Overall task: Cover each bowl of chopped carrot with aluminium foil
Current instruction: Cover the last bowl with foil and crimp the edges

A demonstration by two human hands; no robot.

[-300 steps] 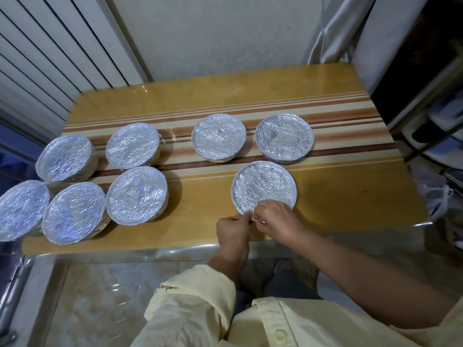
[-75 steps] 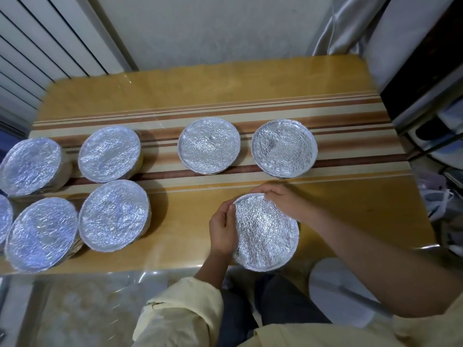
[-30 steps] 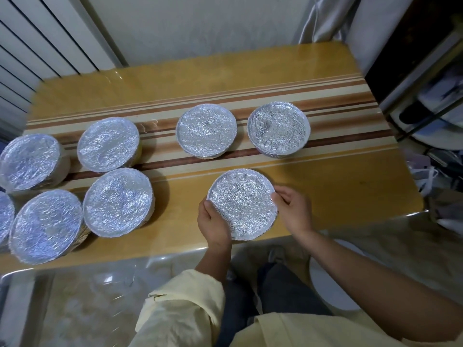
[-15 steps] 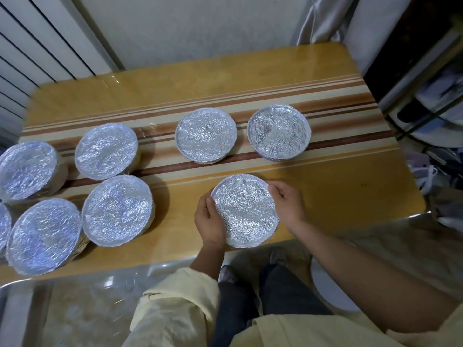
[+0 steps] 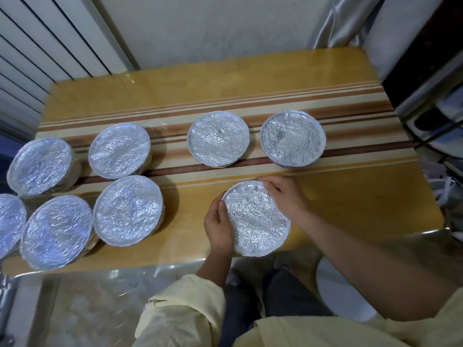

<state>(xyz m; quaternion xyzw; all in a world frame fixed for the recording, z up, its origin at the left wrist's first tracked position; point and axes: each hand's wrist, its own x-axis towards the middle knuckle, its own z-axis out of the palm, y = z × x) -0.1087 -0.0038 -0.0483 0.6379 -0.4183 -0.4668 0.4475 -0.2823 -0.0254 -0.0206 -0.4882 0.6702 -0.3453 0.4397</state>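
Foil-covered bowl [image 5: 255, 219] gripped by left hand [image 5: 218, 229], right hand [image 5: 285, 196]; contents hidden.

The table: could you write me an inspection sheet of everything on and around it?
Surface: glossy wooden table with brown stripes.
Job's things: eight bowls in view, all covered with foil; five sit at the left, two at the back, and the near bowl is at the front edge.
Clutter: nothing seen.
Hands: left hand and right hand grip the near bowl's rim from opposite sides.
Cables: nothing seen.
Surroundings: white wall, slatted panel at left, floor below.
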